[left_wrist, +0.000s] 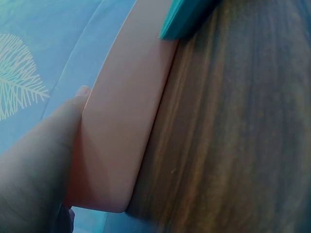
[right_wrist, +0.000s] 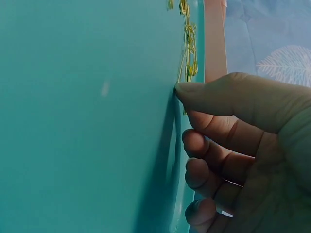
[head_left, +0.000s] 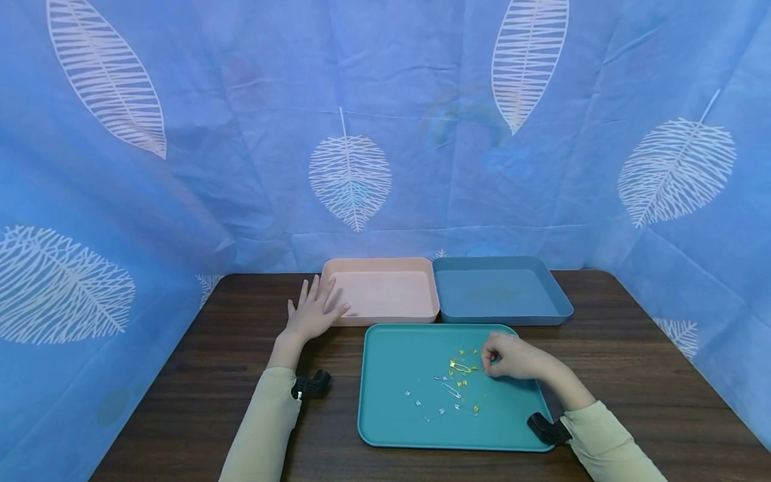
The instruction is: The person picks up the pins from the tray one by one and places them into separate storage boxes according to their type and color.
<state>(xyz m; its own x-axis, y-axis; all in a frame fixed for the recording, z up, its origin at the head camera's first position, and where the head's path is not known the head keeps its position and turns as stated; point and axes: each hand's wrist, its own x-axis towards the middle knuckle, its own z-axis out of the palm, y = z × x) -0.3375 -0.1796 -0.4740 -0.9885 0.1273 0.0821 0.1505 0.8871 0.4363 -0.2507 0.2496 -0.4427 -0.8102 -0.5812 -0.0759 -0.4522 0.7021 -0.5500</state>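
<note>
Fingers (right_wrist: 221, 128) on golden safety pin (right_wrist: 190, 69)

The fingers (right_wrist: 221, 130) pinch a gold safety pin (right_wrist: 191, 70) at the teal tray (right_wrist: 87, 145).

pins (head_left: 460, 367): gold, silver | tray (head_left: 391, 361): teal | backdrop (head_left: 427, 181): blue, white leaves (head_left: 351, 177)

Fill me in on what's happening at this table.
A person's right hand is at the gold safety pins on the teal tray, thumb and finger seemingly pinching one. Silver safety pins lie there too. The left hand is spread at the left end of the pink tray, which sits beside the blue tray, beyond the teal one.
</note>
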